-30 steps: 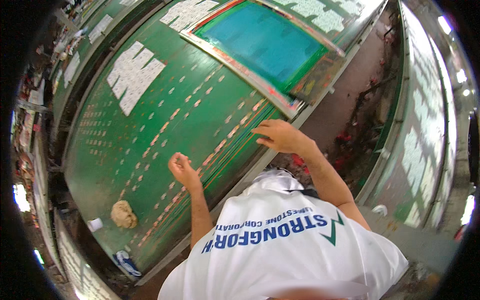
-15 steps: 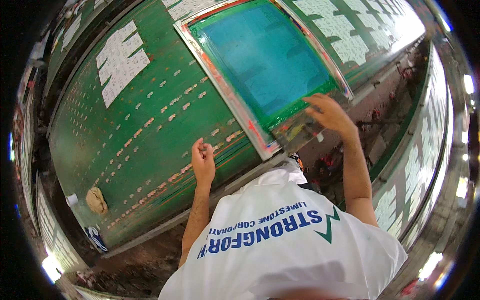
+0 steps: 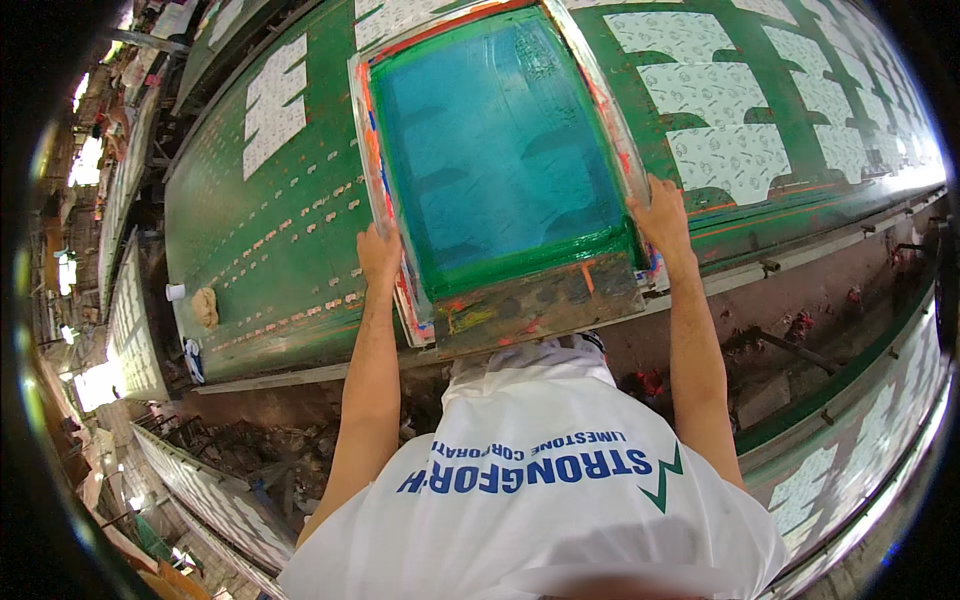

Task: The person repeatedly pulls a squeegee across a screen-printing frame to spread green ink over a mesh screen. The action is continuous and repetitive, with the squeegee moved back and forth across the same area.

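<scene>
A screen-printing frame (image 3: 373, 165) lies on the long green table, its blue mesh bordered by green and its pale rails smeared with red, blue and orange paint. My left hand (image 3: 378, 252) is closed on the left rail. Opposite it, my right hand (image 3: 661, 213) grips the right rail near its lower end, fingers curled over. Between my forearms, a brown paint-stained board (image 3: 545, 300) spans the near end of the frame. Dark curved shapes show through the mesh from beneath.
White patterned cut pieces (image 3: 705, 90) lie in rows right of the frame, and more (image 3: 275, 105) lie at the left. Small pale marks dot the green tabletop (image 3: 230, 240). A tan lump (image 3: 205, 307) and a white cup-like item (image 3: 175, 292) are at the far left end.
My left hand went from hovering over the table to holding the left rail. My right hand moved from the near end of the mesh to the right rail. The view has turned.
</scene>
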### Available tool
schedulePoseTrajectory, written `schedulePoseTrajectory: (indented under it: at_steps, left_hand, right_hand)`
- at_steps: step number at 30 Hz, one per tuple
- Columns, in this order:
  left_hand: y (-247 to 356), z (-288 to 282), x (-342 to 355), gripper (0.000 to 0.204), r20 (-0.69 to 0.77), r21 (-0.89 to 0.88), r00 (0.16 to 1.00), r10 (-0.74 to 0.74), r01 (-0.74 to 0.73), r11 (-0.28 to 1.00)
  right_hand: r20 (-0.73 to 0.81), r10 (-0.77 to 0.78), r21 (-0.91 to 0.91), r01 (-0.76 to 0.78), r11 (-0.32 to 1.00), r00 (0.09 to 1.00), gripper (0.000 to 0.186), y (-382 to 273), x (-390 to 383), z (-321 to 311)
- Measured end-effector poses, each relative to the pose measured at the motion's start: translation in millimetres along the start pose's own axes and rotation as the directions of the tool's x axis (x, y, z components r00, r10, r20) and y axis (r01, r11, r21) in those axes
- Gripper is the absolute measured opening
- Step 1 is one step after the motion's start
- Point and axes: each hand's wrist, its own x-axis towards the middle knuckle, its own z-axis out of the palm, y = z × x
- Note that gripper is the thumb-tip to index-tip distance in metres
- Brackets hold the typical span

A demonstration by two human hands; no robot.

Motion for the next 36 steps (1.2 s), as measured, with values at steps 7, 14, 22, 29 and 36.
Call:
schedulePoseTrajectory:
  at_steps: [7,14,22,29,36]
  left_hand:
    - [-5.5,12.3,8.9,0.058,-0.104,-0.032,0.995,0.011,-0.014,0.999]
    - [-10.3,23.6,10.6,0.055,-0.24,0.047,0.968,0.077,-0.067,0.997]
    - [7.8,-32.5,13.2,0.05,-0.341,0.1,0.927,0.155,-0.128,0.987]
    - [155.5,-8.0,-3.3,0.044,-0.316,-0.025,0.944,0.095,-0.109,0.994]
    - [349.8,100.5,-58.1,0.047,-0.387,-0.165,0.922,0.023,-0.094,0.982]
  right_hand:
    - [0.065,0.095,0.003,-0.095,0.995,0.993,0.058,-16.1,0.7,-9.3]
    - [0.0,0.062,0.005,-0.062,0.998,0.998,0.049,-7.1,10.7,-5.9]
    - [-0.087,0.014,0.135,-0.002,0.991,0.996,0.053,-1.2,21.7,-21.8]
    - [-0.112,0.004,0.094,0.006,0.996,0.994,0.052,113.1,85.3,-95.2]
    - [-0.105,-0.049,-0.032,0.046,0.998,0.993,0.047,297.5,130.7,-195.2]
